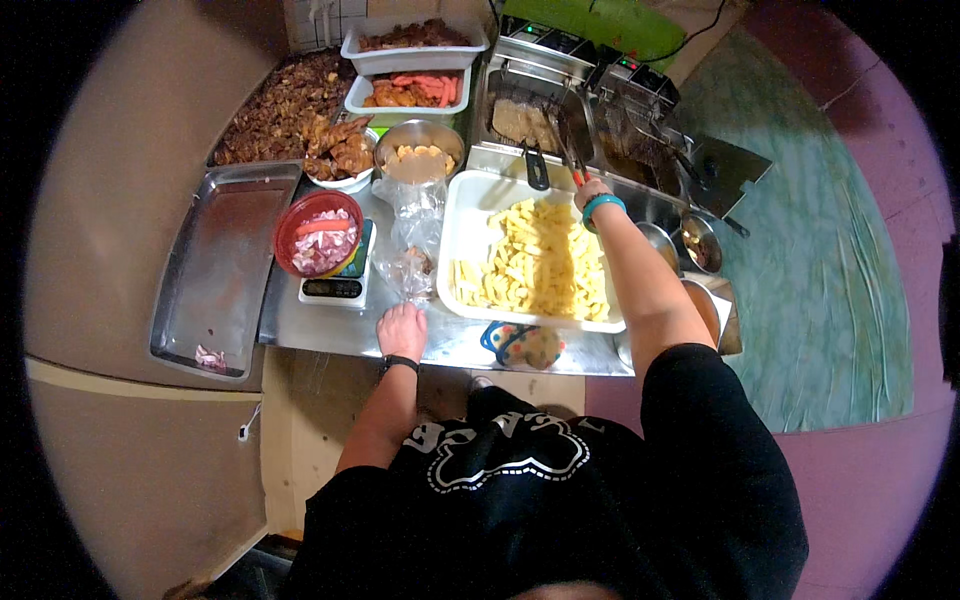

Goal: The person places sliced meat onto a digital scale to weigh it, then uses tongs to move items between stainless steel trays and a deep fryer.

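My right hand [590,193] grips red-handled metal tongs [576,156]. They reach into the left bay of a deep fryer [577,124], beside a wire fry basket [517,142] with a black handle; pale frothy oil surrounds the tips, which are hard to make out. Under my right forearm stands a white plastic tub [459,225] of pale cut potato fries [536,259]. My left hand [403,330] rests, back up, on the front of the steel table [330,326]; its fingertips are hidden. A clear plastic bag [412,225] lies just beyond it.
A red bowl [283,232] of pinkish pieces sits on a digital scale [335,289]. At left are a metal tray [217,262] and a heap of browned food [281,105]. Fryer baskets [637,146] stand right, and a patterned oven mitt [529,346] lies at the front edge.
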`<state>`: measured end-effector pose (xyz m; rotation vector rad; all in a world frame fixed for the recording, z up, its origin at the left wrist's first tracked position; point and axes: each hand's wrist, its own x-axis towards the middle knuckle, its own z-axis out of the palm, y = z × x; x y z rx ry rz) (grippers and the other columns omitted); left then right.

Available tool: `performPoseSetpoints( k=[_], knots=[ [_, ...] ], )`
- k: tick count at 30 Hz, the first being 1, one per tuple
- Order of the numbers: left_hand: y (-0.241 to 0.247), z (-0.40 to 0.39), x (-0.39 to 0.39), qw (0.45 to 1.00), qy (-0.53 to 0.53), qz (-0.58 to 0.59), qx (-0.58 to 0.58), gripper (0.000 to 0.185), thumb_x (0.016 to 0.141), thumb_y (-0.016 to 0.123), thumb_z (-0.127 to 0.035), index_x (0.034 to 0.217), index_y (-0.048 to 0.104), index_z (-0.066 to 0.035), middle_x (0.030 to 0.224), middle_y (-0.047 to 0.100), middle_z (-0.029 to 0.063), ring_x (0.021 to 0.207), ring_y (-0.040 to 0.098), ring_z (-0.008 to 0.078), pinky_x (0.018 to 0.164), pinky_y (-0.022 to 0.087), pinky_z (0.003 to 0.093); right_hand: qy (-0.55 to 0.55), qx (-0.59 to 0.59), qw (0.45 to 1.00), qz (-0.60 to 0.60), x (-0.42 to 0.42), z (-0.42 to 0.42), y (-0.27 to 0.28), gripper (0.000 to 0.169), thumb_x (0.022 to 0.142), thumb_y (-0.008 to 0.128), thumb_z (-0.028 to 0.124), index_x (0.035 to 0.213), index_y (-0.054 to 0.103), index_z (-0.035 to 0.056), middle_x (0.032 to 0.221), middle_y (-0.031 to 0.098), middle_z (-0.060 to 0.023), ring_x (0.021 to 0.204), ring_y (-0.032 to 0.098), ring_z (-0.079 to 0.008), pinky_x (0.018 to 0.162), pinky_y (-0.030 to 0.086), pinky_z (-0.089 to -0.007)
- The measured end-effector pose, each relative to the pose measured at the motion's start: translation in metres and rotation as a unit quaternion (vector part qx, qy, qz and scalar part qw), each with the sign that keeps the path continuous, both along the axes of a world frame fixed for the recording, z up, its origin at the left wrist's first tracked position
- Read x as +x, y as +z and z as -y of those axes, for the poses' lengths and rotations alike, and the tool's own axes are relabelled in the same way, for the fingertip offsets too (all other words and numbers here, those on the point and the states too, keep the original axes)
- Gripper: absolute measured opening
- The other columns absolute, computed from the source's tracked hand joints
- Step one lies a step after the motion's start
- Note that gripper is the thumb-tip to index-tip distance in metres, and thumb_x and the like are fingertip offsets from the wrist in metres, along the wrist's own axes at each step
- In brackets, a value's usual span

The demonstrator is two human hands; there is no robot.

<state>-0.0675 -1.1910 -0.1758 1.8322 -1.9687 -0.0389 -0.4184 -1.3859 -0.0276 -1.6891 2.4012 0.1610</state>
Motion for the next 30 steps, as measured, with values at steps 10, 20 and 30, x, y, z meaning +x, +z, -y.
performPoseSetpoints(
  k=[10, 20, 30],
  knots=[
    [-0.001, 0.002, -0.006, 1.0, -0.009, -0.026, -0.007, 0.016, 0.074, 0.057, -0.021, 0.069, 0.052, -0.007, 0.072, 0.056, 0.0094, 0.073, 0.053, 0.0287, 0.064, 0.042, 0.0417, 0.101, -0.006, 0.995, 0.008, -0.06, 0.01, 0.039, 0.065, 0.063, 0.06, 0.057, 0.095, 0.06, 0.0005, 0.096, 0.06, -0.0197, 0.091, 0.058, -0.0324, 0.077, 0.047, -0.0382],
    [-0.001, 0.009, -0.01, 1.0, -0.017, -0.022, -0.003, 0.011, 0.075, 0.054, -0.018, 0.072, 0.05, -0.008, 0.072, 0.054, 0.0099, 0.073, 0.053, 0.0293, 0.063, 0.041, 0.0413, 0.172, -0.032, 0.974, -0.145, -0.05, 0.078, 0.086, 0.037, 0.067, 0.065, 0.029, 0.096, 0.062, 0.0067, 0.099, 0.061, -0.0135, 0.091, 0.059, -0.028, 0.077, 0.048, -0.0375],
    [-0.008, 0.0, -0.004, 1.0, 0.019, 0.014, 0.005, 0.01, 0.074, 0.054, -0.017, 0.072, 0.05, -0.007, 0.071, 0.054, 0.0108, 0.069, 0.053, 0.0292, 0.063, 0.042, 0.0406, 0.112, -0.033, 0.992, -0.055, -0.025, 0.109, 0.053, 0.027, 0.076, 0.048, 0.016, 0.097, 0.063, 0.0064, 0.106, 0.058, -0.0139, 0.099, 0.056, -0.0295, 0.081, 0.046, -0.0372]
  ],
)
